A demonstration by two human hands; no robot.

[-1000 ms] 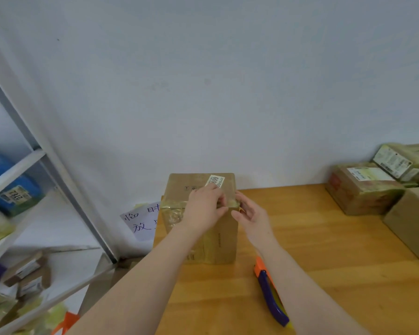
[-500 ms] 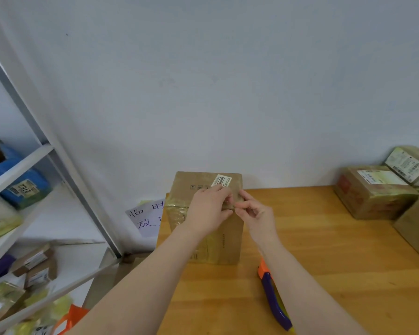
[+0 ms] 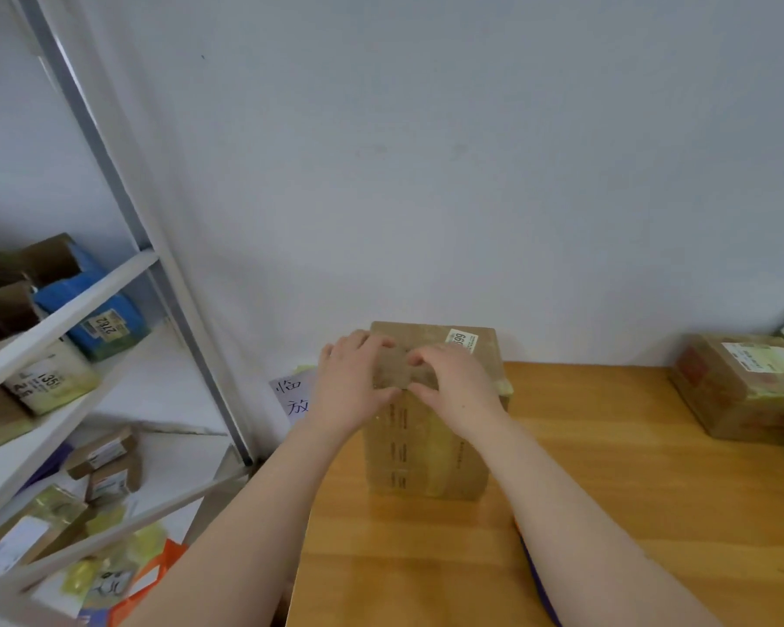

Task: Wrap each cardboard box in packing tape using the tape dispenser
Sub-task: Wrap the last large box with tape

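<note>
box [image 3: 426, 450]: bench [image 3: 630, 513] back-left corner
left hand [image 3: 354, 384], right hand [image 3: 460, 384]: flat fingers pressing its top
tip: rub outward, firm over edges

The tall brown cardboard box [image 3: 431, 445] stands on the light wooden table [image 3: 630, 513], at its back left, close to the wall. Left hand [image 3: 351, 386] and right hand [image 3: 458, 382] rest side by side over the box's top front edge. The purple and orange plastic tape dispenser [image 3: 536, 576] lies before the box, partly under the right forearm. A squat taped brown carton [image 3: 743, 391] sits well apart at the far right. A white handwritten paper note [image 3: 293, 395] is just left of the box, and a white metal shelf rack [image 3: 64, 319] holding parcels stands left of the table
</note>
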